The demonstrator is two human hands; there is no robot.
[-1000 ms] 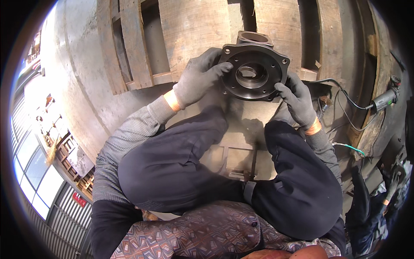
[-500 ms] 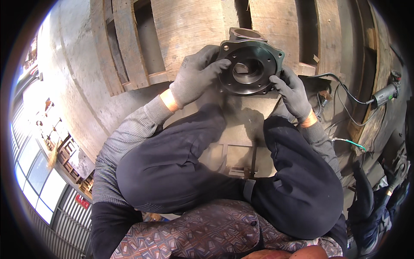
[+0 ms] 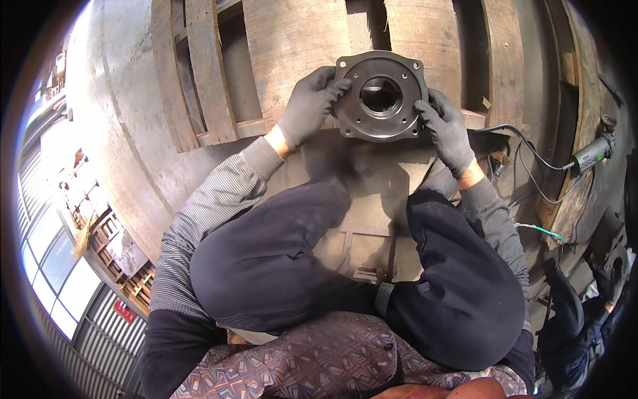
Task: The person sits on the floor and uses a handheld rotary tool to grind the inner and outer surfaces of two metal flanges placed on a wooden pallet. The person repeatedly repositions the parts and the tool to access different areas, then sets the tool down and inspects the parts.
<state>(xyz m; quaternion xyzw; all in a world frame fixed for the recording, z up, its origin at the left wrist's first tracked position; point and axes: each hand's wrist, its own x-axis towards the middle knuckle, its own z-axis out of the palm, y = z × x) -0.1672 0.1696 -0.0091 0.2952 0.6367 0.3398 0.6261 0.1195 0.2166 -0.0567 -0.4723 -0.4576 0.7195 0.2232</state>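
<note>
A dark metal flanged housing (image 3: 355, 120) is held up between my two gloved hands, its machined face turned toward me. The flange is squarish with rounded corners, bolt holes and a round bore in the middle. My left hand (image 3: 311, 103) grips its left edge, thumb on the front face. At the right edge, my right hand (image 3: 446, 130) closes round the rim with the thumb in front. Both gloves are grey. The rear of the housing and most of the fingertips behind it are hidden.
A wooden pallet (image 3: 296, 40) lies just beyond the housing. An angle grinder (image 3: 590, 154) with a black cable rests at the right on wood. A green hose end (image 3: 548, 233) lies nearer me. Another person's dark-clothed leg (image 3: 561, 299) shows at the far right.
The housing has tilted so its flange faces me squarely, and the tubular part that showed behind it is now hidden. Both hands keep their hold and shift slightly with it.
</note>
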